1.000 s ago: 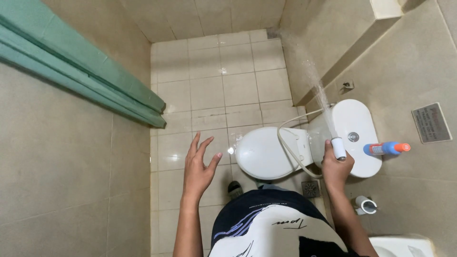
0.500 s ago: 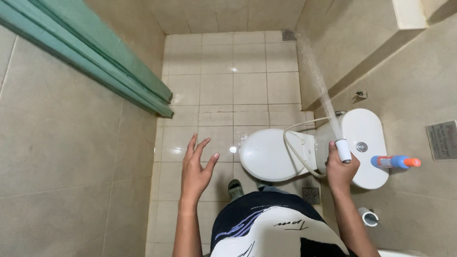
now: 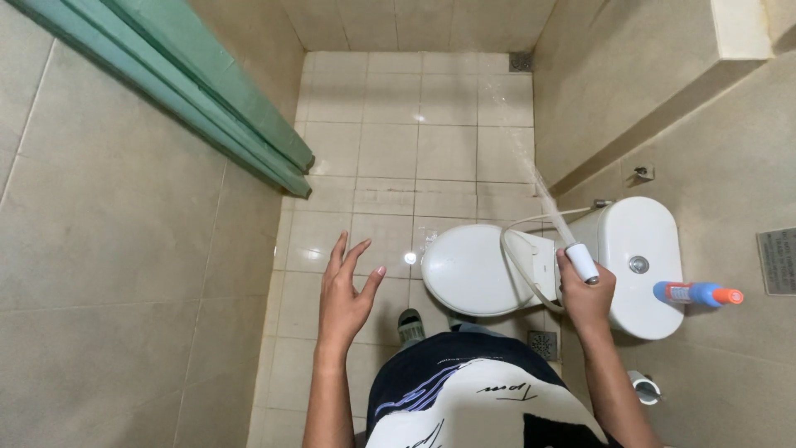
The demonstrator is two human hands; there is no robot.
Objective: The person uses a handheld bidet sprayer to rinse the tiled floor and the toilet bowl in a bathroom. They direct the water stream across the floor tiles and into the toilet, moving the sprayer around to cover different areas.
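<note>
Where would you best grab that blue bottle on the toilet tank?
Probably around the blue bottle's body, coming from above. It lies on its side on the tank lid, orange cap pointing toward the wall, so the round middle faces up; the capped neck is narrower.

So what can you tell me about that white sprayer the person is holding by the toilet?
The sprayer is a small white handheld nozzle, plastic by the look of it, gripped in the right hand above the toilet, between lid and tank. It tilts up and away from the person, shooting a thin stream of water toward the far floor tiles. A pale hose loops from it across the closed toilet lid.
</note>
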